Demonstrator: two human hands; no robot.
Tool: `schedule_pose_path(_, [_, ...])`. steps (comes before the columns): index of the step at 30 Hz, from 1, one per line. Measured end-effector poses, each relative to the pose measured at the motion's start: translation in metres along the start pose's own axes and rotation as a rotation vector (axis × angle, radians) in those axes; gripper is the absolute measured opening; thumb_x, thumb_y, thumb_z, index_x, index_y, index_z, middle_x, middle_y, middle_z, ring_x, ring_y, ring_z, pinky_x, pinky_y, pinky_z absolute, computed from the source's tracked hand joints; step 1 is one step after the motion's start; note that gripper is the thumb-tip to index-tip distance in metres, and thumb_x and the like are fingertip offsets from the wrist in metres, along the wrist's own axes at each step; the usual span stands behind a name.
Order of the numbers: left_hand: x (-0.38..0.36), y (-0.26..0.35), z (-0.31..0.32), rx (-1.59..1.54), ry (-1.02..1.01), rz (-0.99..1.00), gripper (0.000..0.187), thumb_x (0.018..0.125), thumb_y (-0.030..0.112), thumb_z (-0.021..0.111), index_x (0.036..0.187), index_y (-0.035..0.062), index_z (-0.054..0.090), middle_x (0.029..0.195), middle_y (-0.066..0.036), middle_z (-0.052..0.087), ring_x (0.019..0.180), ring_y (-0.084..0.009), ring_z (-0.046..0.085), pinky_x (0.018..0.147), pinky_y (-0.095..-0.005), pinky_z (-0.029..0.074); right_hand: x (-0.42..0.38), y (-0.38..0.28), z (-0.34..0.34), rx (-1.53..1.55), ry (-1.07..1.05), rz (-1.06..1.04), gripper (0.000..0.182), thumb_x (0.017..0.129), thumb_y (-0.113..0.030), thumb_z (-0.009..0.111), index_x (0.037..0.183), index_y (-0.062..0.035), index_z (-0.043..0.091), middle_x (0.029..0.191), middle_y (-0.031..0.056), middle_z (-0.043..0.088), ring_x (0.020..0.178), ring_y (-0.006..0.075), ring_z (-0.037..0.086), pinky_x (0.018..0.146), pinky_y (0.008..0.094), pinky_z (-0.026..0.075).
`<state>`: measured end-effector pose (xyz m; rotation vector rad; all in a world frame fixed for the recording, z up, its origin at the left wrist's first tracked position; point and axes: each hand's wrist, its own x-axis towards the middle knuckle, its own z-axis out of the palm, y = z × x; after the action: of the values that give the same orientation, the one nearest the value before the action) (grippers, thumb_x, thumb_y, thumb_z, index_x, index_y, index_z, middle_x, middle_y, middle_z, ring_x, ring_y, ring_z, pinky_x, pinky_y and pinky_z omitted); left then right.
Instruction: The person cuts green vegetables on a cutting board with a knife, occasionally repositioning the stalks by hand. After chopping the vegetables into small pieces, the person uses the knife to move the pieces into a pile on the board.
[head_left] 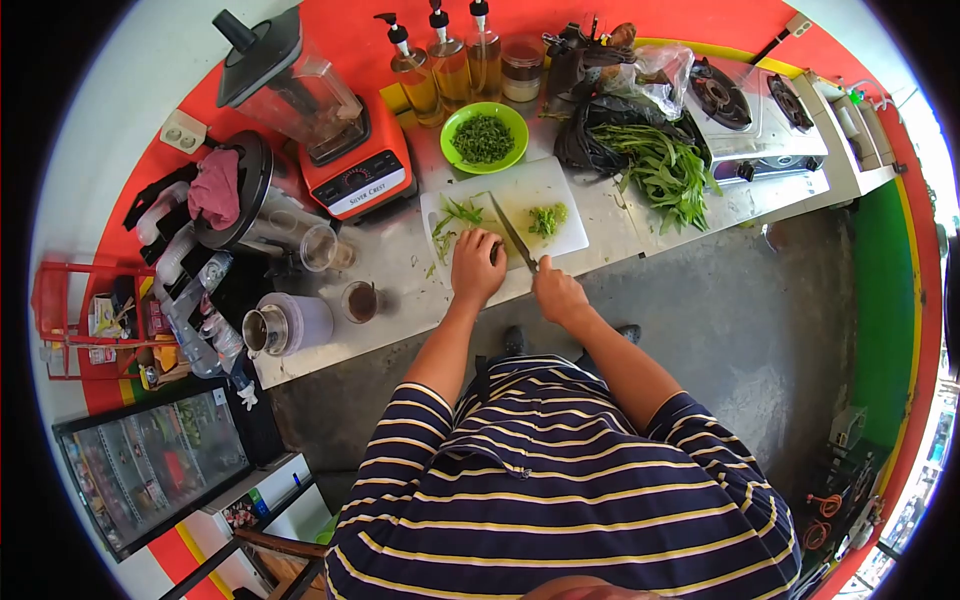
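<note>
A white cutting board (570, 225) lies on the metal counter. My right hand (558, 290) is closed around the handle of a kitchen knife (511, 228), whose blade slants across the middle of the board. Just left of the blade, my left hand (477, 266) rests on the board with its fingers curled; whatever they may hold is hidden. Long green leaf pieces (462, 211) lie beyond my left hand. To the right of the knife sits a small pile of chopped light-green pieces (546, 220). Behind the board stands a green bowl (518, 150) of finely cut leaves.
A red blender (360, 180) stands left of the board, near a cup of dark contents (361, 302) and a steel-and-white container (300, 322). Leafy stems (665, 175) spill from a black bag on the right, beside a gas stove (750, 120). Pump bottles (415, 80) line the wall.
</note>
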<state>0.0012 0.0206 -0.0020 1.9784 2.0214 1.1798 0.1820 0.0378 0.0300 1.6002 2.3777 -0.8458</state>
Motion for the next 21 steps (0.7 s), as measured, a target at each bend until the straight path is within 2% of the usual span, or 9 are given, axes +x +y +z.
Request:
schedule_pose_path(2, [-0.001, 0.003, 0.000, -0.002, 0.009, -0.004, 0.011, 0.080, 0.010, 0.069, 0.090, 0.0067, 0.065, 0.093, -0.009, 0.061, 0.095, -0.0323, 0.056, 0.084, -0.0434, 0.046, 0.001, 0.014, 0.002, 0.098, 0.018, 0.057, 0.031, 0.098, -0.020, 0.050, 0.115, 0.0030, 0.040, 0.097, 0.0344, 0.068, 0.093, 0.0508, 0.067, 0.084, 0.0573, 0.053])
schedule_pose_path(5, [0.002, 0.008, 0.001, 0.038, 0.084, -0.005, 0.010, 0.080, 0.010, 0.070, 0.089, 0.0075, 0.066, 0.094, -0.009, 0.061, 0.095, -0.0318, 0.056, 0.085, -0.0439, 0.046, 0.002, 0.029, -0.011, 0.059, 0.043, 0.070, 0.026, 0.098, -0.018, 0.047, 0.115, 0.0016, 0.041, 0.099, 0.0329, 0.068, 0.095, 0.0501, 0.068, 0.085, 0.0566, 0.054])
schedule_pose_path(8, [0.000, 0.011, 0.011, 0.045, 0.116, -0.099, 0.007, 0.083, 0.012, 0.070, 0.088, 0.0078, 0.066, 0.093, -0.008, 0.061, 0.094, -0.0299, 0.057, 0.088, -0.0441, 0.045, 0.008, 0.039, -0.020, 0.066, 0.067, 0.085, 0.029, 0.100, -0.022, 0.049, 0.115, 0.0017, 0.042, 0.099, 0.0332, 0.068, 0.095, 0.0502, 0.068, 0.084, 0.0574, 0.054])
schedule_pose_path(9, [0.001, 0.013, 0.014, 0.020, 0.068, -0.169, 0.008, 0.084, 0.012, 0.070, 0.089, 0.0066, 0.067, 0.090, -0.009, 0.062, 0.092, -0.0304, 0.057, 0.088, -0.0433, 0.045, 0.009, 0.042, -0.022, 0.067, 0.060, 0.080, 0.029, 0.100, -0.022, 0.049, 0.115, 0.0017, 0.042, 0.099, 0.0332, 0.068, 0.095, 0.0502, 0.068, 0.084, 0.0574, 0.054])
schedule_pose_path(11, [0.001, 0.017, 0.021, 0.007, 0.014, -0.250, 0.008, 0.085, 0.011, 0.070, 0.089, 0.0054, 0.068, 0.088, -0.010, 0.063, 0.091, -0.0309, 0.058, 0.087, -0.0426, 0.046, 0.011, 0.045, -0.027, 0.121, 0.073, -0.002, 0.031, 0.100, -0.025, 0.051, 0.114, 0.0011, 0.042, 0.097, 0.0326, 0.068, 0.092, 0.0505, 0.067, 0.082, 0.0579, 0.054])
schedule_pose_path(13, [0.003, 0.026, 0.033, -0.063, 0.109, -0.304, 0.010, 0.083, 0.009, 0.070, 0.091, 0.0020, 0.070, 0.084, -0.012, 0.066, 0.084, -0.0337, 0.061, 0.080, -0.0417, 0.049, 0.012, 0.046, -0.029, 0.151, 0.061, -0.038, 0.032, 0.100, -0.027, 0.051, 0.113, 0.0005, 0.042, 0.095, 0.0333, 0.068, 0.090, 0.0521, 0.066, 0.081, 0.0593, 0.052])
schedule_pose_path(18, [0.005, 0.052, 0.042, -0.008, 0.096, -0.314, 0.013, 0.085, 0.008, 0.069, 0.093, -0.0005, 0.072, 0.086, -0.017, 0.066, 0.080, -0.0355, 0.064, 0.075, -0.0419, 0.051, 0.018, 0.058, -0.041, 0.145, 0.014, -0.182, 0.033, 0.099, -0.029, 0.052, 0.111, 0.0003, 0.042, 0.091, 0.0336, 0.067, 0.087, 0.0539, 0.064, 0.079, 0.0609, 0.050])
schedule_pose_path(20, [0.007, 0.060, 0.044, 0.001, 0.029, -0.413, 0.015, 0.088, 0.010, 0.066, 0.097, 0.0009, 0.073, 0.094, -0.016, 0.067, 0.093, -0.0369, 0.064, 0.083, -0.0444, 0.051, 0.027, 0.067, -0.043, 0.127, 0.003, -0.296, 0.033, 0.099, -0.029, 0.053, 0.110, 0.0008, 0.043, 0.091, 0.0338, 0.067, 0.086, 0.0534, 0.064, 0.079, 0.0605, 0.050])
schedule_pose_path(21, [0.006, 0.060, 0.046, 0.012, 0.039, -0.425, 0.015, 0.088, 0.010, 0.066, 0.097, 0.0009, 0.073, 0.094, -0.016, 0.067, 0.093, -0.0369, 0.064, 0.083, -0.0444, 0.051, 0.029, 0.070, -0.045, 0.125, -0.006, -0.312, 0.033, 0.099, -0.029, 0.053, 0.110, 0.0008, 0.043, 0.091, 0.0338, 0.067, 0.086, 0.0534, 0.064, 0.079, 0.0605, 0.050])
